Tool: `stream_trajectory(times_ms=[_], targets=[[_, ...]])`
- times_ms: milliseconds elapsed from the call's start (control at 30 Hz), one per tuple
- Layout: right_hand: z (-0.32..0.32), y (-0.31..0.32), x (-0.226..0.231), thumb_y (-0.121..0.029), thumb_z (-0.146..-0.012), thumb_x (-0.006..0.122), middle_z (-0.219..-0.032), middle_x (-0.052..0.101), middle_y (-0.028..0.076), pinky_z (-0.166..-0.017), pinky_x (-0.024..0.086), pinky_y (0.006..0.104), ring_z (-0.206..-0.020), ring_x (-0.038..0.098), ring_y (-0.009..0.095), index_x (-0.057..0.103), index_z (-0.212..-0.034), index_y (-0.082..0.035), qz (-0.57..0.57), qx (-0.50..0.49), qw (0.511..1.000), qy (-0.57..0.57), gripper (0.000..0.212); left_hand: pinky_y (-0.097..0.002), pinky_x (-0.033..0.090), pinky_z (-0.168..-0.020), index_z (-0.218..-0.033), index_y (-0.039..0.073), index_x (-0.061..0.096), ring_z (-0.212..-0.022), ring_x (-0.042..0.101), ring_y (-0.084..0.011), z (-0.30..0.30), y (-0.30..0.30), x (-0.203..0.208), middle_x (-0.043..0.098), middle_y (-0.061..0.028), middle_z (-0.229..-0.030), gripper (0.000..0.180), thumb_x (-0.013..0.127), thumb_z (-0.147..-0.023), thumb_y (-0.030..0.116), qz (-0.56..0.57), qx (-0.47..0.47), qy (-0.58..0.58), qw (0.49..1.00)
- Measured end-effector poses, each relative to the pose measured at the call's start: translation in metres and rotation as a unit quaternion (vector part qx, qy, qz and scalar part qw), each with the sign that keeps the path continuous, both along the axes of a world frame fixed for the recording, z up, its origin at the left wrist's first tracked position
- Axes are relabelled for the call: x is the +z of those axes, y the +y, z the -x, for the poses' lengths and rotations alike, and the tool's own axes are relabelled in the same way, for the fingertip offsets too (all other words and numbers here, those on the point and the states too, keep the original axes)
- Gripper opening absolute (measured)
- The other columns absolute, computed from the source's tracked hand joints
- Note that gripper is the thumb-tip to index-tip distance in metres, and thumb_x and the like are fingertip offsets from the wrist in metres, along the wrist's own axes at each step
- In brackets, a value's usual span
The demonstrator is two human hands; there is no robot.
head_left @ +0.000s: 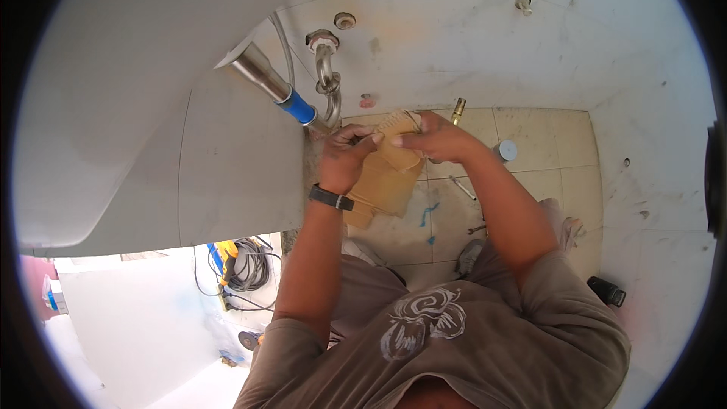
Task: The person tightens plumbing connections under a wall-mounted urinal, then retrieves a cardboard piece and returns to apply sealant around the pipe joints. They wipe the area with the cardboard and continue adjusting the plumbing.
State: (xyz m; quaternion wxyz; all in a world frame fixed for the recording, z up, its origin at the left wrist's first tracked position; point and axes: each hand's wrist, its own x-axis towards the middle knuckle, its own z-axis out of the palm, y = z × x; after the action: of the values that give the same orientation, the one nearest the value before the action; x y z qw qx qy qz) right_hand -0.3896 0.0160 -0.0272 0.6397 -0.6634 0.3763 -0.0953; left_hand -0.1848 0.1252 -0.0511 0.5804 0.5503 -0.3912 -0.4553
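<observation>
Both my hands hold a piece of brown corrugated cardboard point(388, 185) in front of me, low over the tiled floor. Its upper part is folded over or torn, with the ridged layer showing at the top edge. My left hand point(344, 153), with a dark watch on the wrist, pinches the left side near the top. From the right, my right hand point(443, 138) grips the top corner, thumb pressed on the front face. Just beyond that hand stands a brass fitting point(459, 110). A grey cylinder point(505, 151) sits to its right.
A metal drain pipe with a blue band point(300, 109) hangs left of my hands, beside a curved metal trap point(326, 76) at the wall. On the floor lie a thin light stick point(463, 187), a wrench point(476, 229) and a black object point(606, 291). Coiled cable point(251, 265) lies lower left.
</observation>
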Motion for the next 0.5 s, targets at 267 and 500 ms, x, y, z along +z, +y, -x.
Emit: stream_trajectory(times_ms=[267,500], targets=[[-0.063,-0.049,0.01,-0.013,-0.093,0.056,-0.088,0.072,0.018,-0.071,0.053,0.0348,-0.077,0.068,0.021,0.064,-0.119,0.001,0.213,-0.102,0.97,-0.049,0.031,-0.0305,0.055,-0.088,-0.132,-0.007,0.059,-0.106,0.068,-0.0187,0.021,-0.005,0.006,0.069,-0.0181,-0.122,0.05,0.074,-0.09,0.015,-0.049,0.044,-0.152,0.986],[-0.114,-0.084,0.0,-0.011,-0.094,0.054,-0.08,0.069,0.021,-0.046,0.057,0.0402,-0.061,0.071,0.032,0.066,-0.11,-0.001,0.234,-0.109,0.965,-0.037,0.023,-0.0349,0.055,-0.09,-0.131,-0.008,0.06,-0.107,0.069,-0.0253,0.021,-0.004,0.015,0.069,-0.0201,-0.122,0.051,0.074,-0.09,0.02,-0.076,0.007,-0.242,0.967]])
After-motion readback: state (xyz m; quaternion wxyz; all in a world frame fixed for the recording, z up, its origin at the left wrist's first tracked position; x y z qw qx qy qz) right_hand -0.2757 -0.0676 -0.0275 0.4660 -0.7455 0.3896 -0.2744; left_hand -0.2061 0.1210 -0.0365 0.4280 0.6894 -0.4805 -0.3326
